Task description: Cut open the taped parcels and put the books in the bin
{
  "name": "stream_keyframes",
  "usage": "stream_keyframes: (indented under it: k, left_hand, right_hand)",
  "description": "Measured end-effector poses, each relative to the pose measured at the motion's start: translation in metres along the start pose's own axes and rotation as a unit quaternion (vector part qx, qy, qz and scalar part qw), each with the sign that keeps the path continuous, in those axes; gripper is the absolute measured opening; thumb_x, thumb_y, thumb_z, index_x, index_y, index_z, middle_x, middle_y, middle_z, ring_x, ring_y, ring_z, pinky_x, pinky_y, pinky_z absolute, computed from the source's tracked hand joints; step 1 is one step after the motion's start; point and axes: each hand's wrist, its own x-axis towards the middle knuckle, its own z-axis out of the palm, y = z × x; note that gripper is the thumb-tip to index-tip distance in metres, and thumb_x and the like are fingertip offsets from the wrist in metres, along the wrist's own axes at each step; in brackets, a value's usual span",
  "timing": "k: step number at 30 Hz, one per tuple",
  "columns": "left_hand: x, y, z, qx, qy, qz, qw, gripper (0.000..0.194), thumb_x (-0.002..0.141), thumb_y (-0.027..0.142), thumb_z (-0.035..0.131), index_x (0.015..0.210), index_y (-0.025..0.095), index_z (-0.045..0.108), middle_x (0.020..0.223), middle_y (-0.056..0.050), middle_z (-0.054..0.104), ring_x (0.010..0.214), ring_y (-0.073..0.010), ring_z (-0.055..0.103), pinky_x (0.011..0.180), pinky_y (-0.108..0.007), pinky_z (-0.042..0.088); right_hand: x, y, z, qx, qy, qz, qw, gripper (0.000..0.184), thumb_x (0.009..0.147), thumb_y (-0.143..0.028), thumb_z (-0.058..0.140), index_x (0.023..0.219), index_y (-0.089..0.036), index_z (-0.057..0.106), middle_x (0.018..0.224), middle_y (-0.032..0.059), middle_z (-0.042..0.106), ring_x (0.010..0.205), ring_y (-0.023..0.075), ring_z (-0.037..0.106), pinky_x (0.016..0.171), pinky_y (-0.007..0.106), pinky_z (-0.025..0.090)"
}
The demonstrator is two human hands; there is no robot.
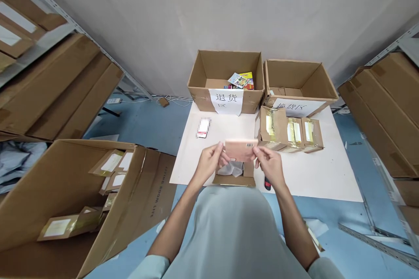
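Head view: the left hand (210,160) and right hand (270,165) pinch opposite ends of a pink packet (240,151), held above a small open carton (234,180) at the near edge of the counter (186,157) (a barcode (249,144) shows near its upper right corner). The step in hand appears to be inspection; the next move calls for a steady two-ended grip, clear of the carton.
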Motion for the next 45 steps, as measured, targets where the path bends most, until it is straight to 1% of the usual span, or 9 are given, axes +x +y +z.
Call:
stream_keyframes:
  k: [7,11,15,20,24,27,31,36,45]
  left_hand:
    - [-0.028,-0.104,0.004,-0.036,-0.01,-0.146,0.989,0.085,0.082,0.077,0.083,0.142,0.018,0.069,0.105,-0.011,0.085,0.068,-0.0243,0.08,0.051,-0.03,0.059]
    - [-0.025,-0.109,0.005,-0.093,-0.03,-0.133,0.986,0.089,0.078,0.072,0.089,0.145,0.018,0.068,0.136,-0.019,0.08,0.104,-0.0337,0.084,0.068,-0.039,0.071]
    - [0.034,-0.05,0.001,-0.092,-0.03,-0.027,0.995,0.078,0.087,0.066,0.084,0.147,0.018,0.068,0.155,-0.02,0.071,0.126,-0.037,0.079,0.091,-0.047,0.074]
    - [0.129,0.083,-0.001,-0.031,0.052,0.206,0.977,0.075,0.091,0.052,0.084,0.153,0.016,0.061,0.169,-0.024,0.057,0.147,-0.0384,0.067,0.121,-0.053,0.06]
    - [0.14,0.136,-0.013,0.003,0.102,0.316,0.943,0.067,0.103,0.044,0.076,0.163,0.022,0.053,0.178,-0.019,0.048,0.162,-0.0348,0.053,0.135,-0.052,0.045]
    - [0.122,0.097,-0.032,0.025,0.127,0.278,0.952,0.06,0.106,0.046,0.073,0.159,0.022,0.058,0.173,-0.017,0.055,0.164,-0.0329,0.052,0.137,-0.05,0.042]
    - [0.084,-0.022,-0.055,0.048,0.162,0.033,0.985,0.05,0.105,0.046,0.072,0.143,0.015,0.068,0.161,-0.024,0.066,0.156,-0.0362,0.06,0.133,-0.051,0.046]
    - [0.016,-0.142,-0.056,0.067,0.147,-0.213,0.963,0.053,0.102,0.053,0.077,0.137,0.014,0.07,0.162,-0.027,0.064,0.157,-0.0389,0.059,0.132,-0.053,0.046]
    - [-0.004,-0.176,-0.026,0.089,0.062,-0.263,0.959,0.051,0.096,0.052,0.083,0.129,0.013,0.076,0.151,-0.026,0.073,0.148,-0.0401,0.068,0.124,-0.053,0.055]
  right_hand:
    - [-0.043,0.097,0.006,0.014,-0.022,0.131,0.991,0.082,0.074,-0.093,0.082,0.114,-0.021,0.09,0.077,0.0074,0.083,0.06,0.0263,0.074,0.056,0.04,0.066]
    - [-0.034,0.099,0.011,0.04,-0.036,0.137,0.989,0.075,0.078,-0.083,0.086,0.128,-0.027,0.088,0.115,0.0111,0.089,0.084,0.0343,0.084,0.06,0.045,0.071]
    - [0.034,0.049,0.016,0.026,-0.032,0.04,0.998,0.079,0.086,-0.079,0.082,0.144,-0.025,0.081,0.15,0.0145,0.077,0.122,0.0403,0.082,0.082,0.051,0.076]
    - [0.142,-0.06,0.026,0.044,0.03,-0.178,0.983,0.089,0.092,-0.071,0.082,0.163,-0.022,0.063,0.169,0.018,0.061,0.156,0.036,0.061,0.123,0.054,0.059]
    - [0.166,-0.098,0.02,0.032,0.044,-0.231,0.972,0.075,0.095,-0.068,0.08,0.151,-0.02,0.073,0.157,0.0182,0.071,0.149,0.033,0.067,0.129,0.054,0.053]
    - [0.144,-0.057,0.0,-0.019,0.052,-0.197,0.979,0.065,0.095,-0.07,0.078,0.137,-0.02,0.081,0.148,0.0167,0.078,0.141,0.0329,0.072,0.128,0.055,0.053]
    - [0.087,0.062,-0.031,-0.059,0.083,-0.032,0.994,0.084,0.082,-0.087,0.076,0.126,-0.017,0.083,0.138,0.0231,0.081,0.132,0.0398,0.076,0.119,0.06,0.058]
    - [0.005,0.183,-0.046,-0.088,0.054,0.153,0.983,0.096,0.068,-0.099,0.075,0.12,-0.018,0.082,0.136,0.025,0.081,0.127,0.0427,0.079,0.107,0.059,0.065]
    - [-0.011,0.206,-0.013,-0.109,0.054,0.197,0.973,0.063,0.08,-0.075,0.078,0.11,-0.02,0.084,0.126,0.0194,0.085,0.112,0.0382,0.085,0.108,0.055,0.065]
